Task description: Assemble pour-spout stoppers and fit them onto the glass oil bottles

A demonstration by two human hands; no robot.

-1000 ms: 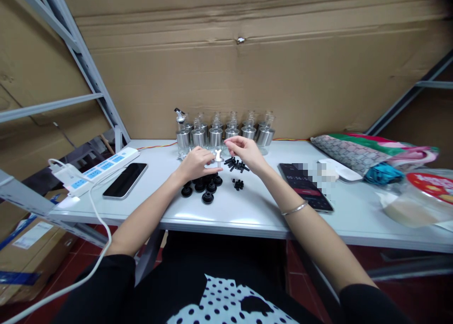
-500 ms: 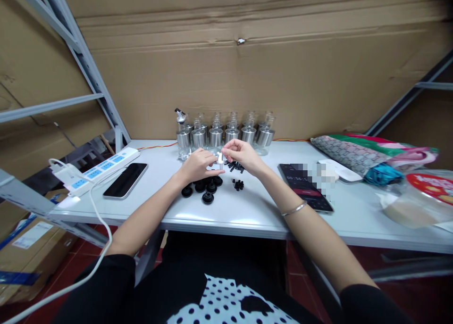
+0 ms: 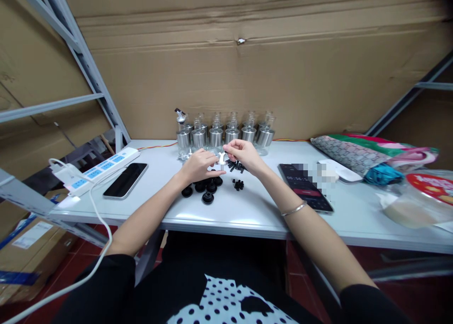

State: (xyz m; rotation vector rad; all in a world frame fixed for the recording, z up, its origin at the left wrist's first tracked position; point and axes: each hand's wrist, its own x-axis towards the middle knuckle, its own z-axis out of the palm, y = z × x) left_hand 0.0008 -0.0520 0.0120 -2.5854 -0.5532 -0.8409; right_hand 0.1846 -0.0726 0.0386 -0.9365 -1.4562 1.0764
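My left hand (image 3: 200,165) is closed on a small silver pourer spout (image 3: 222,161), its thumb stretched along underneath. Thumb and index finger of my right hand (image 3: 243,154) pinch at the spout's upper end; what lies between them is too small to make out, though a dark speck shows there. Below my left hand lie several round black stoppers (image 3: 208,197), partly covered by it. Small black pegs (image 3: 238,184) and flat black strips (image 3: 235,166) are heaped beneath my right hand.
Glass bottles with steel sleeves (image 3: 232,134) line the back; the leftmost carries a pourer (image 3: 180,116). A power strip (image 3: 102,170) and phone (image 3: 126,180) lie left. To the right are a second phone (image 3: 307,192), a bag (image 3: 375,152) and a plastic tub (image 3: 421,201).
The spout has turned a little between my hands, so its forked upper part now shows. My right fingertips have shifted slightly to the right; my left hand has hardly moved.
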